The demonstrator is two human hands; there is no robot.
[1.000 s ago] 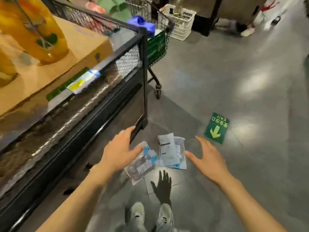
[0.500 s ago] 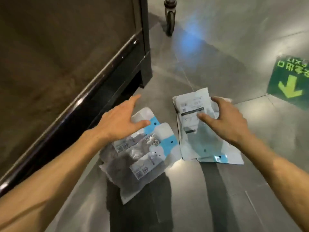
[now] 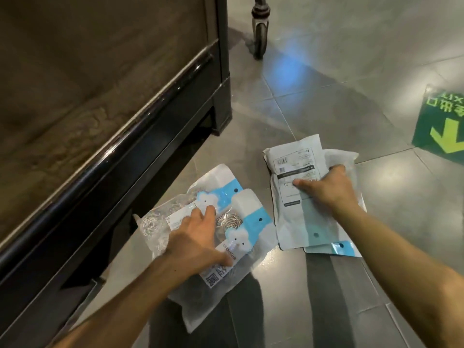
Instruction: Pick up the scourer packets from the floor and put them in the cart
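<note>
The floor (image 3: pixel 351 71) is grey tile with glossy reflections and a blue patch of light near the top. A dark display unit (image 3: pixel 105 159) with a black base rail occupies the left side, its corner post standing just beyond the packets. A cart wheel (image 3: pixel 261 38) rests on the floor near the top edge. A green exit sticker (image 3: pixel 442 126) with a yellow-green arrow lies at the right edge. Two overlapping scourer packets (image 3: pixel 241 222) lie beside the display unit base; the left hand (image 3: pixel 198 239) rests on them with fingers spread and thumb pressing. Two stacked packets (image 3: pixel 296 197) lie to the right; the right hand (image 3: pixel 326 189) grips them, fingers curled.
</note>
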